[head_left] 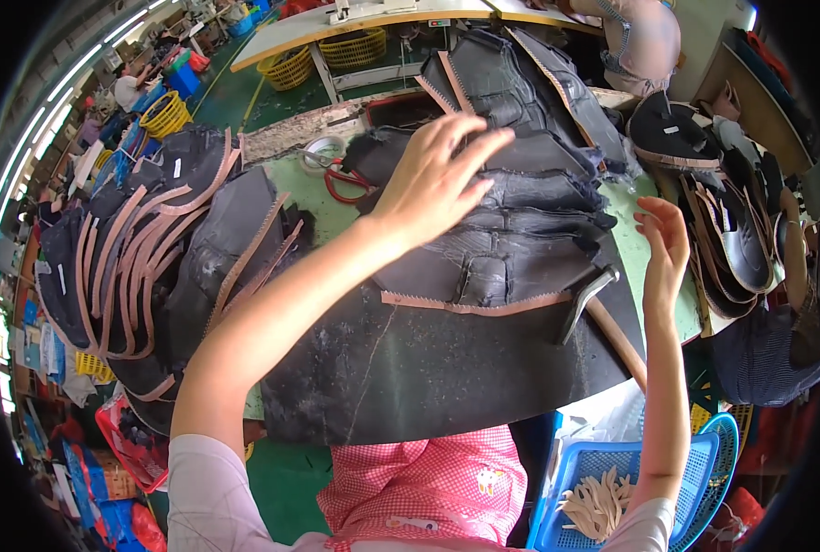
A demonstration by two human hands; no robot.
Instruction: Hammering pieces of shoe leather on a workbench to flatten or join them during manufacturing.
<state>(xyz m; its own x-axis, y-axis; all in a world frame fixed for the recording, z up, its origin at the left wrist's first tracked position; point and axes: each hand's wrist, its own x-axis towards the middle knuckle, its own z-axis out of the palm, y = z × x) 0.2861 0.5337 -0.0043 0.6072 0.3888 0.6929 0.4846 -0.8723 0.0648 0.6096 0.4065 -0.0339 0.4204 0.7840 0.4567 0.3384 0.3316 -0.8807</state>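
Observation:
My left hand [442,179] is over a stack of black padded panels [511,253] in the middle of the table, fingers bent and spread, with nothing seen in them. Whether its fingertips touch the panels is not clear. Beyond the stack's right end, my right hand [665,241] is raised with loosely curled fingers held apart, empty. The nearest panel carries a brown zigzag-edged strip [474,304] along its front edge. A hammer [612,336] rests beside the stack, its metal head close to the panels. Red-handled scissors [341,184] lie to the left, partly hidden.
A dark board [428,386] covers the near table. More strip-edged black panels [143,248] are piled at left, others [737,230] at right. A tape roll [323,152] sits behind the scissors. Below right, a blue basket [566,460] holds beige strips [599,504]. Another person [645,41] is at the far right.

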